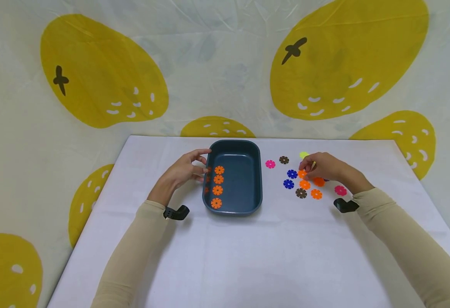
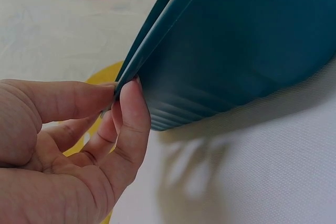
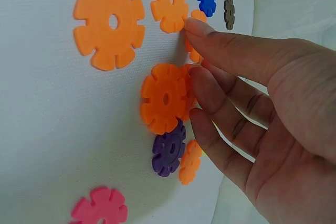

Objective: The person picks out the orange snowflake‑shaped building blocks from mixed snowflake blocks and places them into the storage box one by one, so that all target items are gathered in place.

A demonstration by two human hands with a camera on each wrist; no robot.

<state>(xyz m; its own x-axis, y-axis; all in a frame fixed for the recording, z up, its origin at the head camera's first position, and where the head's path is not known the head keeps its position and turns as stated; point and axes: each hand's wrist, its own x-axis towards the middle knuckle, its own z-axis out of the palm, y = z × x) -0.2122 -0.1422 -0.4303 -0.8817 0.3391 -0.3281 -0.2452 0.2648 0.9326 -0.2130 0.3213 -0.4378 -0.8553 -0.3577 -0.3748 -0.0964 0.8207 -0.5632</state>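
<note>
A dark blue rectangular tray point(image 1: 235, 184) stands on the table. Four orange notched plastic discs form a column along its left side, the lowest disc point(image 1: 216, 203) near the front wall. My left hand point(image 1: 184, 171) pinches the tray's left rim between thumb and fingers, as the left wrist view shows closely. Right of the tray, my right hand point(image 1: 322, 167) reaches into a loose group of discs. Its curled thumb and fingertips sit around an orange disc point(image 3: 195, 51), partly hidden by the thumb. Another orange disc point(image 3: 169, 1) lies right by the thumb tip.
Around the right hand lie blue discs point(image 1: 288, 184), brown discs point(image 1: 301, 193), pink discs point(image 1: 340, 190) and a yellow disc point(image 1: 304, 155). A purple disc point(image 3: 169, 150) overlaps an orange one. White cloth covers the table point(image 1: 240, 261); a fruit-patterned curtain point(image 1: 217, 64) hangs behind.
</note>
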